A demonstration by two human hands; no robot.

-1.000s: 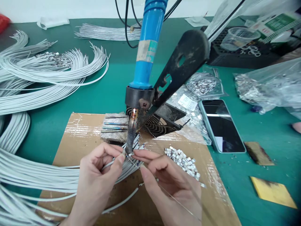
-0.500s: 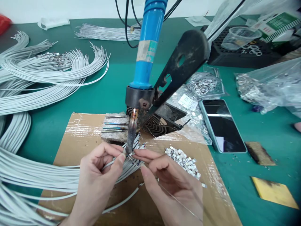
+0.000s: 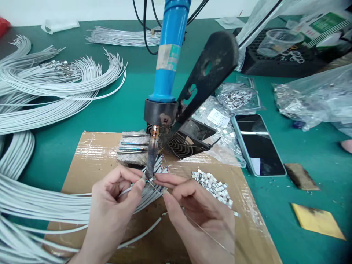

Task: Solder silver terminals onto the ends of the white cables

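Note:
A blue-handled soldering iron (image 3: pixel 165 79) is clamped in a black metal bracket (image 3: pixel 209 69), its dark tip pointing down between my hands. My left hand (image 3: pixel 114 209) is closed, thumb and forefinger pinching the end of a white cable (image 3: pixel 125 191) right beside the tip. From the other side, my right hand (image 3: pixel 198 209) pinches a thin solder wire (image 3: pixel 205 231), which runs up to the tip and trails below the palm. A tiny metal-and-white piece sits at the tip between both hands' fingertips; its exact contact is hard to see. More white cable ends lie behind the fingers.
On the cardboard sheet (image 3: pixel 255 227) lies a pile of small white pieces (image 3: pixel 213 187). Bundles of white cables (image 3: pixel 44 198) fill the left. A phone (image 3: pixel 260 145), a yellow sponge (image 3: pixel 317 221) and plastic bags of parts (image 3: pixel 238 96) are on the right. A small black fan (image 3: pixel 189 141) stands behind the iron.
The whole view has shifted slightly, so everything sits a little further left. Both hands keep the same pinch at the iron's tip.

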